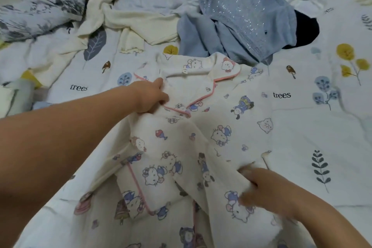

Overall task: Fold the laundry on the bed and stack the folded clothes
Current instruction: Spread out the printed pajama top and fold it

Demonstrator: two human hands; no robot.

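Note:
A cream pyjama shirt (pixel 231 123) with cartoon cat prints and pink piping lies spread on the bed, collar toward the far side. My left hand (pixel 150 96) grips the fabric just below the collar's left side. My right hand (pixel 263 189) pinches a fold of the shirt low on its right side; the hand is blurred. A sleeve or front panel lies folded across the shirt's middle.
A heap of unfolded laundry fills the far side: a blue glittery garment (pixel 241 18), a dark piece (pixel 306 28), cream clothes (pixel 128 18) and a grey leaf-print quilt (pixel 40 10). The bedsheet (pixel 322 127) is white with tree and leaf prints.

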